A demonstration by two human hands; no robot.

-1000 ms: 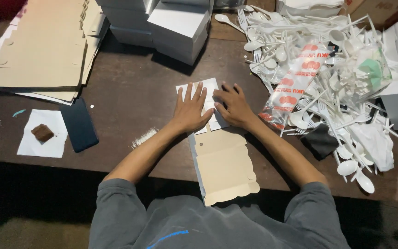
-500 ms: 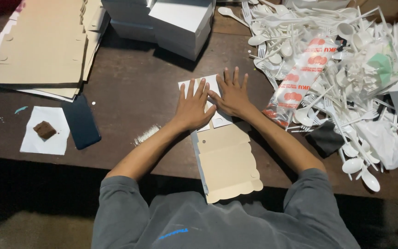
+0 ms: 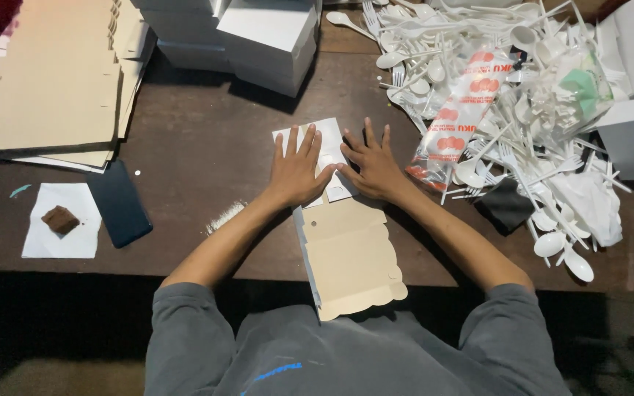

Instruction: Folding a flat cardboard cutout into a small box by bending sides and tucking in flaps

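A flat cardboard box blank (image 3: 350,257), beige with a white folded top part and a scalloped near edge, lies on the dark wooden table (image 3: 207,125) in front of me. My left hand (image 3: 296,170) presses flat on its white top part, fingers spread. My right hand (image 3: 373,163) lies flat beside it on the same white part, fingers spread. Neither hand grips anything.
A stack of flat beige blanks (image 3: 45,88) lies at far left, assembled white boxes (image 3: 258,33) at the back. A heap of white plastic spoons and forks (image 3: 522,95) with a red-printed bag (image 3: 460,110) fills the right. A dark phone (image 3: 119,204) and white paper with a brown piece (image 3: 60,220) lie at left.
Both hands have spread their fingers and flattened onto the white part of the blank; my right hand went from curled to flat.
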